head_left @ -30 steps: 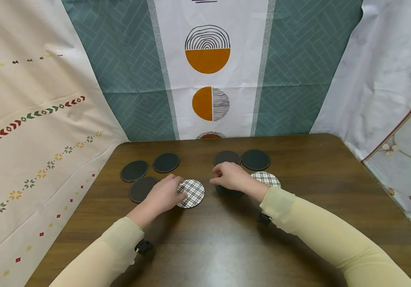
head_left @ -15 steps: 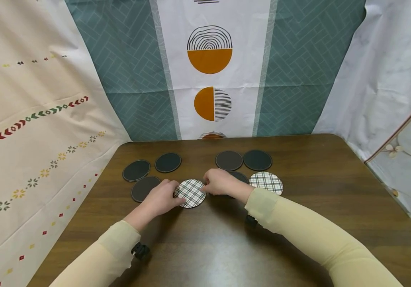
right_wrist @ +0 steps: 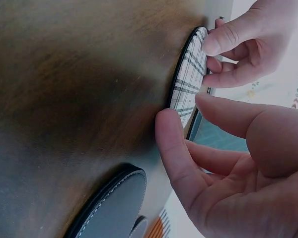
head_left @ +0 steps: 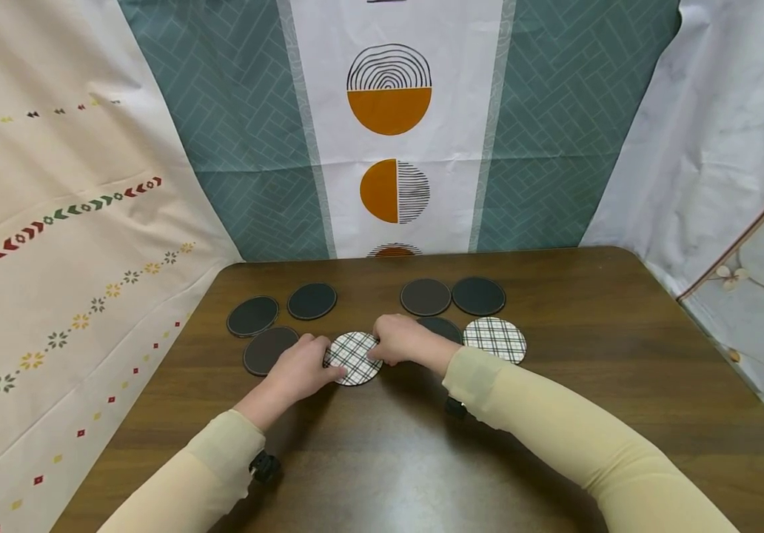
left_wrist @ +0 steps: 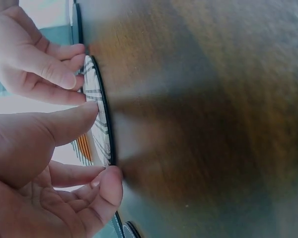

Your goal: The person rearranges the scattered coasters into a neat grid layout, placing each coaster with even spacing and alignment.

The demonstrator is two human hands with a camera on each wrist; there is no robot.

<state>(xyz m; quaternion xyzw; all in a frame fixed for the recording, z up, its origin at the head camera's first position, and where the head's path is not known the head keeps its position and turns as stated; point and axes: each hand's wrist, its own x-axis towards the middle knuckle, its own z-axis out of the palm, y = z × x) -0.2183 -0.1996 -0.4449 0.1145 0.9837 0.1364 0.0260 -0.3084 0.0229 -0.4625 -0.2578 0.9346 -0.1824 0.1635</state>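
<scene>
While my left hand pinches the left edge of the round plaid-patterned coaster, my right hand pinches its right edge, thumbs on top. It lies at the middle of the dark wooden table, between a brown round leather coaster and a second plaid coaster.
</scene>
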